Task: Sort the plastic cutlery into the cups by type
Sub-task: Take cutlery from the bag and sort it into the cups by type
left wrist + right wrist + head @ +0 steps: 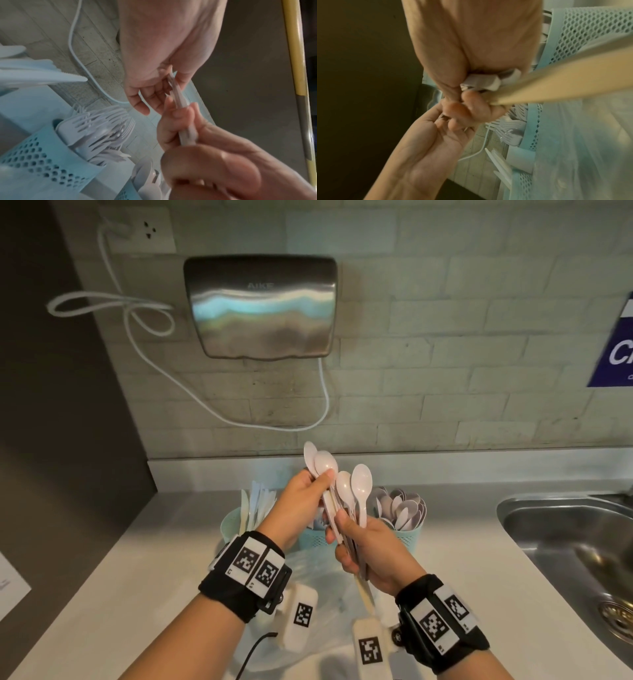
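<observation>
- Fingers of the right hand curl round a bunch of white spoons, held above the counter.
- Left hand pinches two spoons at their necks.
- Three teal cups stand behind: knives, forks, spoons.

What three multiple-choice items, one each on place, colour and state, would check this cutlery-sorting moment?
1. Where is the cup of spoons?
A. Right of the other cups
B. In the sink
C. On the dryer

2. What colour are the cups?
A. Red
B. Light blue
C. Black

3. What is the right hand doing?
A. Lying flat on the counter
B. Hanging idle
C. Gripping a bundle of cutlery handles

Key: 1 A, it stands nearest the sink; 2 B, perforated pale blue walls; 3 C, fingers curl round the handles while the left hand pinches spoons.
</observation>
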`<state>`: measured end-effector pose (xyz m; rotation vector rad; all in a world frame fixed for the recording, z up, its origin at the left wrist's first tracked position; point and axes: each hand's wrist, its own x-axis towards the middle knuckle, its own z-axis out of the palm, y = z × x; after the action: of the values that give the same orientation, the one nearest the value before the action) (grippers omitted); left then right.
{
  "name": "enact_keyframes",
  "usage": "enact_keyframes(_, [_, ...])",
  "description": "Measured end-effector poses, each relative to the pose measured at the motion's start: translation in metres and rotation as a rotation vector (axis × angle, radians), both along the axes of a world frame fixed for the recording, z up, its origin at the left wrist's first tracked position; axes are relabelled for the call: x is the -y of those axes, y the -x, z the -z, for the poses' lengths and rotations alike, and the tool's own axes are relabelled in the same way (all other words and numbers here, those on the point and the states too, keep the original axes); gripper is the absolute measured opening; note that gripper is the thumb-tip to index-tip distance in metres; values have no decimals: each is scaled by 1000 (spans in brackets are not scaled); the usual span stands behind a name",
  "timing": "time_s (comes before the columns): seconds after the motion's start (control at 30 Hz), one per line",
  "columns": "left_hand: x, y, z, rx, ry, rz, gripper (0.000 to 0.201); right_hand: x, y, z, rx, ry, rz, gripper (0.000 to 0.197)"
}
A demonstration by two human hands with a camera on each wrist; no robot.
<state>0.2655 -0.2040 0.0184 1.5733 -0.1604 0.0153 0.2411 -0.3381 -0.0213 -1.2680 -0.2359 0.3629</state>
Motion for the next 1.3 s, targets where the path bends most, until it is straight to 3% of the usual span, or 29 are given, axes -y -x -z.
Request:
enact_keyframes(0.17, [-5,-8,-5,122,162,-183,28,2,-2,2,13,86,58,25])
enact_keyframes(0.3, [-13,-16,-10,169,332,-308,17,5,-3,7,31,159,124,19])
enact_keyframes(0.37, [-11,-11,-10,126,263,-239,17,5,-4,8,71,228,178,9])
enact_keyframes(0.43, [-1,-1,-3,80,41,-167,17,1,-8,10,121,309,259,3])
enact_keyframes(0.5, [11,8,8,27,-99,-129,26,-3,-13,9,190,395,325,9])
enact_keyframes(0.57, [19,10,18,-9,-114,-93,30,-8,-16,9,270,456,345,18])
enact_keyframes(0.73, [20,7,21,-81,-67,-150,13,-11,-13,10,325,537,338,25])
enact_keyframes(0.9, [16,3,24,-196,10,-189,20,-11,-10,4,338,439,282,35])
enact_keyframes(1.03, [11,2,21,-228,199,-159,21,-11,-6,0,266,333,246,31])
enact_keyframes(1.3, [-13,3,-3,-93,373,-238,8,-16,-10,2,198,256,279,25])
